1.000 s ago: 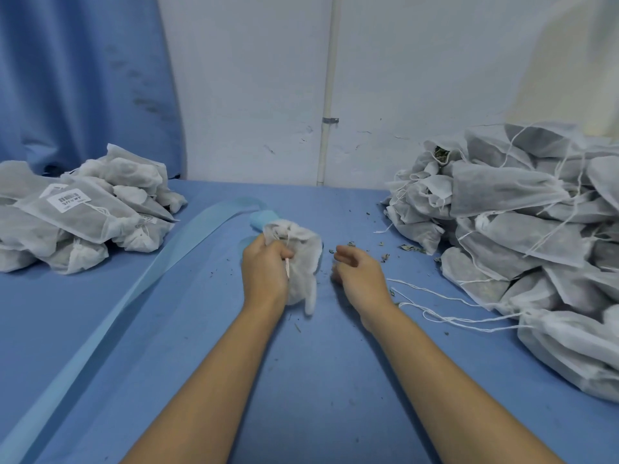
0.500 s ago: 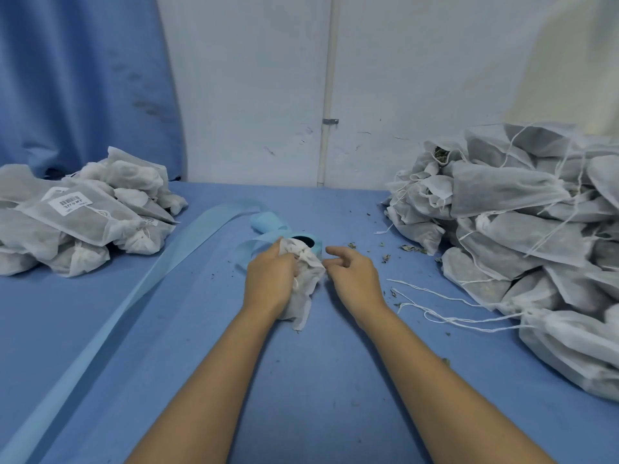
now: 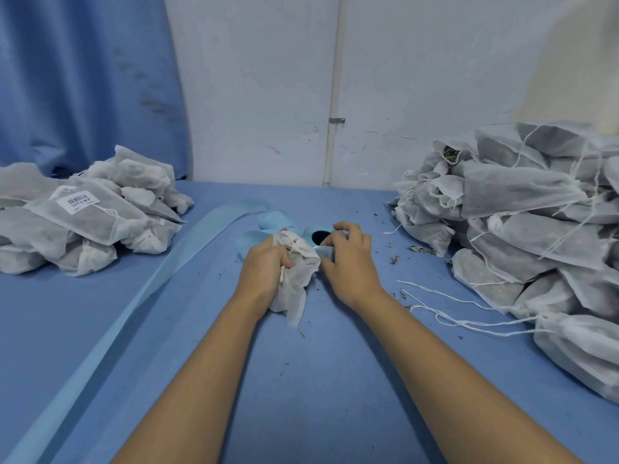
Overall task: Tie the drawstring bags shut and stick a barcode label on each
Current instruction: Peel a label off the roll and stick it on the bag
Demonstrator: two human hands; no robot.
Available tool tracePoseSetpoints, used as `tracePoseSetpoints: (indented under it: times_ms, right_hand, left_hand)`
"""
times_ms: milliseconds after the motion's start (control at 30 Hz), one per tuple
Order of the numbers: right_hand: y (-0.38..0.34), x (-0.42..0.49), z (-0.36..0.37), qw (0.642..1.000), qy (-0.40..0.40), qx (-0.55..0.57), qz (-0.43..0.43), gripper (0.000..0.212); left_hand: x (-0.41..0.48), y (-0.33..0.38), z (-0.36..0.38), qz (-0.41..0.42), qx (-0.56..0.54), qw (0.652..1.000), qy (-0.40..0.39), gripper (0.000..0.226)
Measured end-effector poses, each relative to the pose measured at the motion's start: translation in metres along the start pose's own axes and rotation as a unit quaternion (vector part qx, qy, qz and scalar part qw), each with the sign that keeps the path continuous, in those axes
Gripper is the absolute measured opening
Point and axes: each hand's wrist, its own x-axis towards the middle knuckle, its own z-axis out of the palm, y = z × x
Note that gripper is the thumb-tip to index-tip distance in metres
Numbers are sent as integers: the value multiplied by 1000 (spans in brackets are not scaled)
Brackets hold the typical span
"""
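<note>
Two hands work at the middle of the blue table [image 3: 301,380]. The left hand [image 3: 264,262] grips a white drawstring bag [image 3: 298,276] by its gathered neck, fingers curled tight round the fabric; the bag's lower end hangs down to the table, and a short cord end shows beside the fingers. The right hand [image 3: 348,259] sits just right of the bag, with fingers and thumb curled round the upper edge of a light blue label roll [image 3: 316,236] lying just beyond the bag. A pale blue backing strip [image 3: 160,283] runs from the roll toward the near left. At far left lies a pile of tied bags [image 3: 100,236]; the top one carries a barcode label [image 3: 77,202]. At right is a larger pile of untied bags [image 3: 536,229], loose cords [image 3: 452,316] trailing onto the table.
</note>
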Motion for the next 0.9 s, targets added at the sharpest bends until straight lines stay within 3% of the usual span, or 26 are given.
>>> tracePoseSetpoints:
  times_ms: [100, 233, 367, 433, 567, 733, 900]
  right_hand:
    - [-8, 4, -1, 999, 18, -25, 41, 24]
    - [-7, 1, -2, 999, 26, 0, 37, 37]
    - [5, -8, -4, 984, 20, 160, 70, 80]
    - [9, -12, -4, 961, -2, 249, 117, 86]
    - [10, -15, 1, 963, 60, 223, 141, 54]
    - [7, -17, 3, 966, 94, 195, 145, 43]
    - [9, -21, 0, 956, 135, 195, 171, 27]
  left_hand:
    - [-1, 2, 2, -5, 21, 1000, 12, 21]
    - [1, 2, 3, 4, 52, 999, 15, 31]
    - [1, -1, 0, 6, 24, 999, 39, 33]
    - [1, -2, 1, 17, 29, 998, 45, 33]
    - [-1, -2, 4, 27, 38, 998, 40, 32]
    - [-3, -3, 5, 16, 35, 999, -33, 24]
    - [-3, -3, 9, 20, 46, 998, -38, 30]
